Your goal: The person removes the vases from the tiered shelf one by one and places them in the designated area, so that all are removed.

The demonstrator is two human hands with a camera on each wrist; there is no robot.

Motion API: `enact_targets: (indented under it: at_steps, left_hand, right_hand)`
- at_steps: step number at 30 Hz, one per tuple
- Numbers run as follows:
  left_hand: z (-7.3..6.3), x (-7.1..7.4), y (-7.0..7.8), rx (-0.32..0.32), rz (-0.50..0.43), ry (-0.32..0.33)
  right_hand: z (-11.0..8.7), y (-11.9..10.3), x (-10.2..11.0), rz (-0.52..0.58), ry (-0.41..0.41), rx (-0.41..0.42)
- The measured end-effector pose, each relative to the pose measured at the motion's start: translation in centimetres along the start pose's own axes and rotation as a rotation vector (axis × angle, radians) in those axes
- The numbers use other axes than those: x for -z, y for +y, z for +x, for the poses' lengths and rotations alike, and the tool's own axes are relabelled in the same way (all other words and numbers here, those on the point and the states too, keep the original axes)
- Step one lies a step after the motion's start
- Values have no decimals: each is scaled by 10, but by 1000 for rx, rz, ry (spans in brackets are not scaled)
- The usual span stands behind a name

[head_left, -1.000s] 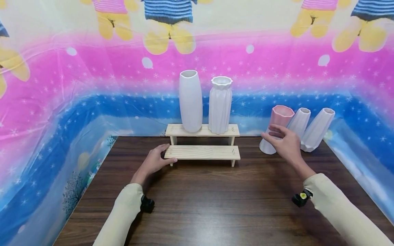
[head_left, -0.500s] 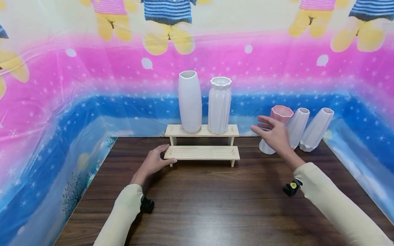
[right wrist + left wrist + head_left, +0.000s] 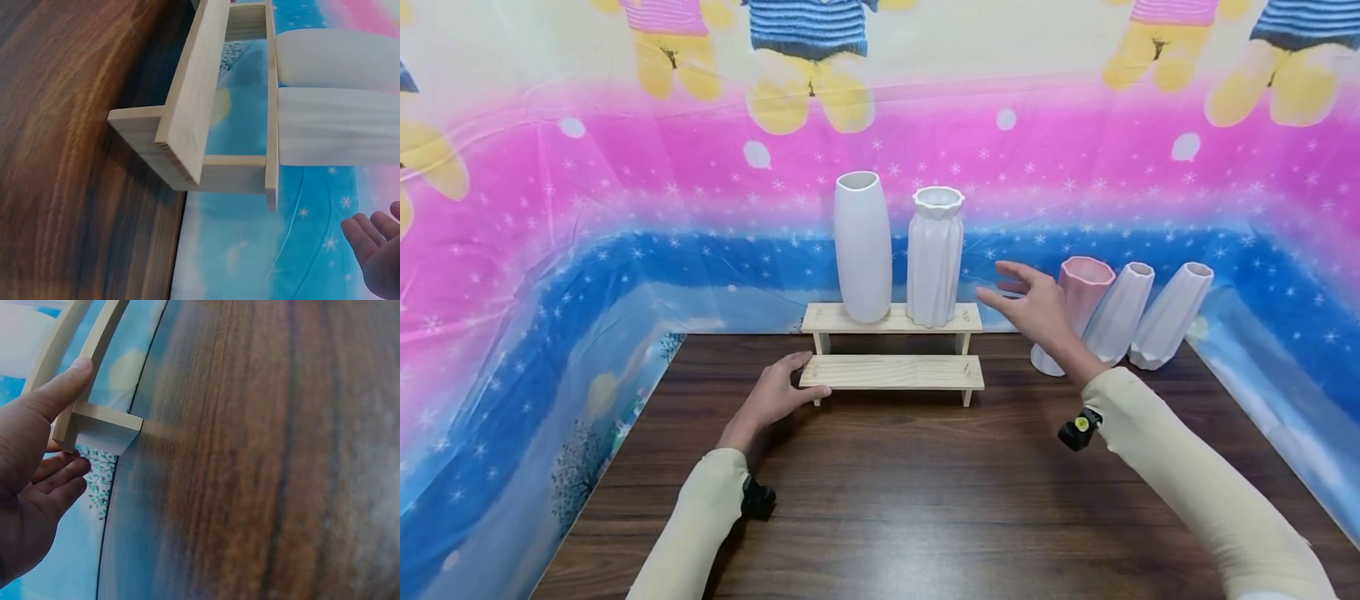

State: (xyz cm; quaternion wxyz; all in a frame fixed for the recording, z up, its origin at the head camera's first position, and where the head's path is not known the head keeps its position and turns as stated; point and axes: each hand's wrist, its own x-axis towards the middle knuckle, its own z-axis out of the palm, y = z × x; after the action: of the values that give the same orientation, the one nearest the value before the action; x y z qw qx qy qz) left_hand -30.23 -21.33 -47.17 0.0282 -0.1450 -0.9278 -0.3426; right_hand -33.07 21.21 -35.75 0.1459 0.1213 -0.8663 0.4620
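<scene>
A two-step wooden stand sits at the back of the table. My left hand holds the left end of its lower step, the thumb on the front edge and the fingers round behind. In the left wrist view the thumb presses on the plank. On the upper step stand two white vases: a tall smooth one at left, a pleated one with a scalloped rim at right. My right hand hovers right of the pleated vase, apart from it, fingers loosely extended and holding nothing.
Right of the stand, behind my right arm, is a pink vase with a pale foot, partly hidden. Two narrow white faceted vases lean beside it. A printed cloth hangs behind the dark wood table.
My right hand has moved left and slightly up, away from the pink vase toward the pleated vase. The left hand, stand and vases stay where they were.
</scene>
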Motion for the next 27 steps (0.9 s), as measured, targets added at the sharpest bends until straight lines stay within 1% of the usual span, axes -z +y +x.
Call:
enact_targets:
  at_steps: [4, 7, 12, 17, 23, 27]
  left_hand:
    - [-1, -1, 0, 5, -4, -12]
    - [-1, -1, 0, 6, -12, -9]
    - [-1, 0, -1, 8, -12, -7]
    - [-1, 0, -1, 14, -11, -16]
    - [-1, 0, -1, 14, -13, -11]
    - [-1, -1, 0, 17, -12, -8]
  right_hand:
    - [6, -5, -6, -16, -35, -2]
    - [12, -9, -10, -27, -57, -11]
    - [20, -12, -17, -44, -72, -22]
    - [27, -15, -24, -21, -87, -29]
    - [33, -21, -35, 11, -112, -43]
    - [38, -22, -43, 39, -102, -22]
